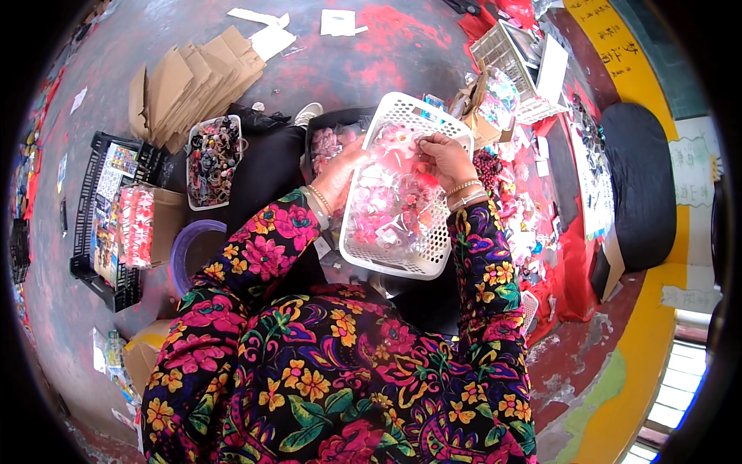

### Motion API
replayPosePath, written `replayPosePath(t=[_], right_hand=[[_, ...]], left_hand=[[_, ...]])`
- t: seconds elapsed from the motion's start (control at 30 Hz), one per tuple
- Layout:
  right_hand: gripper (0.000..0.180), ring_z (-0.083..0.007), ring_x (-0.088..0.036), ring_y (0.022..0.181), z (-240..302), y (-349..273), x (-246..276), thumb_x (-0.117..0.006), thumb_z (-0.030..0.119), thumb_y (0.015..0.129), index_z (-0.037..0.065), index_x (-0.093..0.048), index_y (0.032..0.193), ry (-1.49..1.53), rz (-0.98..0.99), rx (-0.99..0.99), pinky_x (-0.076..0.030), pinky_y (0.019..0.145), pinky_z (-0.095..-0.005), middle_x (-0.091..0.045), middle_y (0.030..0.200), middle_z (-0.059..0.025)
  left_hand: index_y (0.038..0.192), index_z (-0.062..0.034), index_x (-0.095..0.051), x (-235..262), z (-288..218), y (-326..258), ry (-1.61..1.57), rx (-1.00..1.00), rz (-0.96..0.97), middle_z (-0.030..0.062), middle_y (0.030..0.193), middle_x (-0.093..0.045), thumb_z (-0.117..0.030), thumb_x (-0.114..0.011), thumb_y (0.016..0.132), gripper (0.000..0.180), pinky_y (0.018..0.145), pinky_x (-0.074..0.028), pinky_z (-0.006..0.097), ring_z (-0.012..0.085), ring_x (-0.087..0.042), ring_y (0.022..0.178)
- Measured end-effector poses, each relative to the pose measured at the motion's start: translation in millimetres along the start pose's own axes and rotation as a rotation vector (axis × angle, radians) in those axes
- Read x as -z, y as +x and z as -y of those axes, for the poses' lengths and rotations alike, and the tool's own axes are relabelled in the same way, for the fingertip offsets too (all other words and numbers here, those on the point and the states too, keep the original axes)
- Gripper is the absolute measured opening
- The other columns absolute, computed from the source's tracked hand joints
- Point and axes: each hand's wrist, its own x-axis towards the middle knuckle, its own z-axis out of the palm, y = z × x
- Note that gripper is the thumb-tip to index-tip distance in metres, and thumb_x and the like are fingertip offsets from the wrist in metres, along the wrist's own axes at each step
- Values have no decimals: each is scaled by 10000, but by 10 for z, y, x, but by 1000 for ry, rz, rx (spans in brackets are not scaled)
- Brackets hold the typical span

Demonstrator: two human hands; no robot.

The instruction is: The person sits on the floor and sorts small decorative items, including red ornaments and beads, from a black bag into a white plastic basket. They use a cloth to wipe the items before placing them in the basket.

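Observation:
A white plastic basket (357, 246) with a perforated wall rests tilted over my lap. Inside lie several clear plastic packets (386, 213) with pink, white and red pieces, some flower-like. My left hand (338, 179) is closed at the basket's left rim, its fingertips partly hidden. Over the upper right of the basket, my right hand (450, 161) pinches with thumb and forefinger at the edge of a clear packet (400, 141) with a pink piece in it. Behind the basket, a dark container (315, 158) holds more pink packets.
At left stand a white basket of hair ties (215, 164), a purple tub (179, 251), a black crate (81, 267) and a red-patterned box (137, 224). Folded cardboard (197, 77) leans farther back. Loose goods (529, 240) cover red cloth at right, below a beige crate (495, 48).

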Motion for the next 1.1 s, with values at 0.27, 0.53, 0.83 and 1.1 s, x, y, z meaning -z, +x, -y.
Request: replayPosePath(t=[0.27,0.53,0.83,1.1], right_hand=[[158,-168,-612,639,-72,177,-65,-530,70,850,-35,-535,968,-185,-217,111,-523,542,-252,-613,805,-101],[399,-310,-560,1035,-75,-206,-301,-589,163,779,8,-527,1141,-1084,-513,605,-450,864,-393,-570,1102,-202],[603,-289,-209,1341,-204,-286,-462,-525,354,843,104,-326,1355,-1637,-132,623,-209,1071,-426,-260,1427,-158],[566,-326,-247,1316,-292,-117,-442,-527,325,853,122,-337,1346,-1597,-114,588,-243,1050,-442,-296,1397,-179]], left_hand=[[1257,-41,-416,-100,-34,-55,-40,10,-8,97,1113,-551,-188,-540,812,484,850,-468,319,183,-572,972],[1221,-30,-445,32,-32,-32,-75,54,-109,96,1096,-558,-187,-518,834,424,837,-476,329,184,-580,945],[1234,-27,-439,-61,-10,-35,-57,16,-54,102,1037,-579,-166,-511,830,433,793,-495,309,186,-601,880],[1192,-3,-458,109,67,-9,-81,56,-34,101,997,-580,-147,-516,821,402,774,-492,304,177,-597,839]])
